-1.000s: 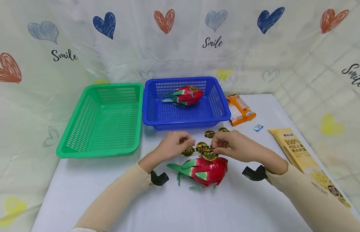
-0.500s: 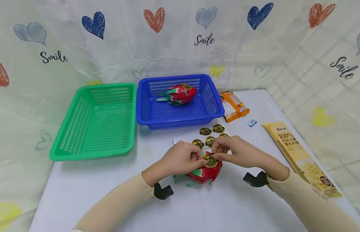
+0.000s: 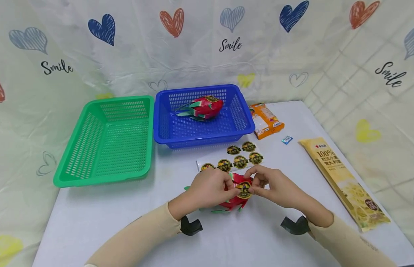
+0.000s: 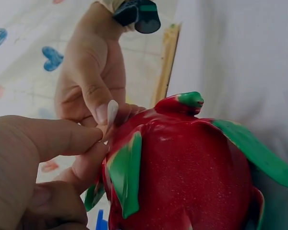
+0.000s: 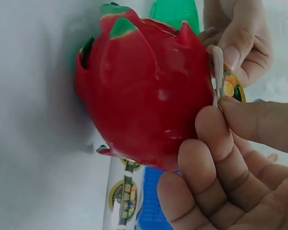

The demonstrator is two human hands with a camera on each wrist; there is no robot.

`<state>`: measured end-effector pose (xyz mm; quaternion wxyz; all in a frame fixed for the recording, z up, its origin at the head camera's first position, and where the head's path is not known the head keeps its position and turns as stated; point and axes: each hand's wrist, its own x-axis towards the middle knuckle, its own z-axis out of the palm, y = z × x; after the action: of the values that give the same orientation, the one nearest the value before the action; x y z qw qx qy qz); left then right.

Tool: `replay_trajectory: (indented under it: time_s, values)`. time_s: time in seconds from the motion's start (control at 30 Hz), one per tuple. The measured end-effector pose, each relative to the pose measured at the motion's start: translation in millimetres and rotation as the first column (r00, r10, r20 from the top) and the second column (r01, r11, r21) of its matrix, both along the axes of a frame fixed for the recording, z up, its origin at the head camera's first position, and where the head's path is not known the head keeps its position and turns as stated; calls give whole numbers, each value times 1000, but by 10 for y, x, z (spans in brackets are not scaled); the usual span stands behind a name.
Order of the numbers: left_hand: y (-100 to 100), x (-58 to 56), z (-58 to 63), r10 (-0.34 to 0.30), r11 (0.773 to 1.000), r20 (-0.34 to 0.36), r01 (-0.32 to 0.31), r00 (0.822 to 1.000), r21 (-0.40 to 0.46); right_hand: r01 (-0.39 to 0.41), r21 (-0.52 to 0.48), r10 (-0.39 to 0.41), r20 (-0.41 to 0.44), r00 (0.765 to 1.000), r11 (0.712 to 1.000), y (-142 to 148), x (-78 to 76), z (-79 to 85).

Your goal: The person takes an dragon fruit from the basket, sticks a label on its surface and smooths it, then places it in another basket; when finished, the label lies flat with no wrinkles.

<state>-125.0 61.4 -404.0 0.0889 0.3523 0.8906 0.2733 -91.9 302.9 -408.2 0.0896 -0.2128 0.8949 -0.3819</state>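
A red dragon fruit (image 3: 229, 204) with green-tipped scales lies on the white table in front of me, partly covered by my hands. Against its upper side is a round black-and-gold sticker (image 3: 244, 190), whose edge stands away from the skin in the right wrist view. My left hand (image 3: 209, 188) pinches the sticker's left end between thumb and forefinger. At the opposite end, my right hand (image 3: 277, 187) pinches it too, its other fingers touching the fruit (image 5: 144, 96) in the right wrist view. Just behind lies a sheet of similar stickers (image 3: 212, 157).
At the back, a blue basket (image 3: 207, 140) holds another dragon fruit (image 3: 207, 108) bearing a sticker. A green basket (image 3: 103, 181) stands to its left. Rightward lie an orange packet (image 3: 267, 122), a small blue-white sachet (image 3: 287, 139) and a long yellow pasta bag (image 3: 344, 181).
Both hands have brought the sticker from above the sheet's front edge nearer, down against the dragon fruit. My left hand has moved in to pinch its left end. The head view has shifted slightly.
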Motion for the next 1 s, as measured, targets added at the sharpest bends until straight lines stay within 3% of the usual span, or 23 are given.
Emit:
replay_trajectory:
  time_s: [0.13,0.3,0.57,0.77,1.0]
  values:
    - [29,-1,2,23,1000,-36,-24,999,-18,26,4,-26,22,999,1000,-30,6,-3]
    - [56,0,14,37,998,-28,-38,999,-40,43,13,-44,29,999,999,-65,4,0]
    - [67,-37,11,18,994,-52,-24,998,-107,101,22,-103,55,993,995,-139,-60,-45]
    - [71,-72,1,18,996,-68,-24,997,-85,170,78,-176,77,981,982,-213,-108,-48]
    - [86,-87,-11,30,995,-87,-38,996,-89,151,38,-155,136,979,988,-177,-103,-59]
